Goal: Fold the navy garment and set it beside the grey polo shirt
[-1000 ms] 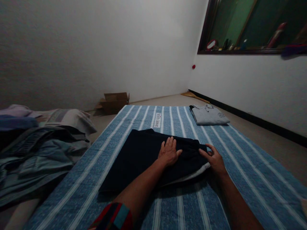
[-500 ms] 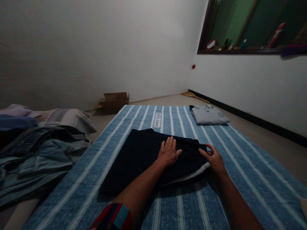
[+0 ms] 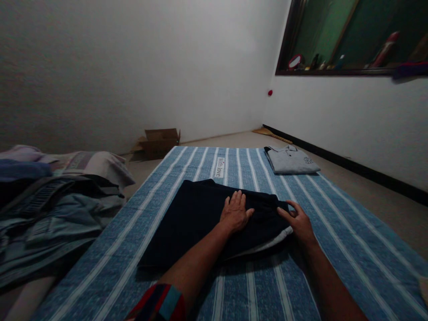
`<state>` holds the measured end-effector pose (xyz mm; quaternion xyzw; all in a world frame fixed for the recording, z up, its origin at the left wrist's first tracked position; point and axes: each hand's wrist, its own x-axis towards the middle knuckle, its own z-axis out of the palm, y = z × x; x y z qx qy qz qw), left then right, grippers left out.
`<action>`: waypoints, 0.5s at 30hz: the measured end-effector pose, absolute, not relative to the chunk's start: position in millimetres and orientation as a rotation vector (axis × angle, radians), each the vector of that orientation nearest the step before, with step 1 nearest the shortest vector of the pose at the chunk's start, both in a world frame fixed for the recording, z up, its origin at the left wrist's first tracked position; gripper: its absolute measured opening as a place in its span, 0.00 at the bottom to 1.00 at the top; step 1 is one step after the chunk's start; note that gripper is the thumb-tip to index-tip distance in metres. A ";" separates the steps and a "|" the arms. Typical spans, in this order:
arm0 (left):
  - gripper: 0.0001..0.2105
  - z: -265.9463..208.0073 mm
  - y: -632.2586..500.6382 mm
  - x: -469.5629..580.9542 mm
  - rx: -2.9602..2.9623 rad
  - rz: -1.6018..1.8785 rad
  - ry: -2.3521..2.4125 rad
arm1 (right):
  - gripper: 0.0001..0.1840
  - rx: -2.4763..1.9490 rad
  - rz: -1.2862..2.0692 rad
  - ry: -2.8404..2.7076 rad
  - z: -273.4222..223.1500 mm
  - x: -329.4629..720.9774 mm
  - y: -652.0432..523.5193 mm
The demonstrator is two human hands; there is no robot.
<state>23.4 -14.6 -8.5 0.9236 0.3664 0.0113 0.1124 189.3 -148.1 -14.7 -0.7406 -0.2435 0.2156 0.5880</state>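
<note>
Folded dark navy pants (image 3: 187, 223) lie on the striped bedcover, a gathered waist end to the right and a pale grey-white strip showing along the lower right edge. My left hand (image 3: 236, 211) rests flat on top of them, fingers stretched out. At the waist end, my right hand (image 3: 297, 223) pinches the corner between thumb and fingers; some of its fingertips are hidden by the cloth.
A folded grey polo shirt (image 3: 290, 160) lies at the far right of the blue striped bedcover (image 3: 133, 214). Piled clothes (image 3: 67, 214) are at the left. Beyond the bed, an open cardboard box (image 3: 160, 145) stands by the wall.
</note>
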 end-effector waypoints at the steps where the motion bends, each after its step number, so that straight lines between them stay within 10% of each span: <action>1: 0.33 -9.3 -14.5 23.4 2.714 0.034 1.079 | 0.41 -1.729 0.507 -0.575 -13.8 188.8 -148.3; 15: 0.33 -7.4 -15.6 22.0 2.711 0.043 1.071 | 0.41 -1.725 0.572 -0.615 -11.9 190.9 -151.5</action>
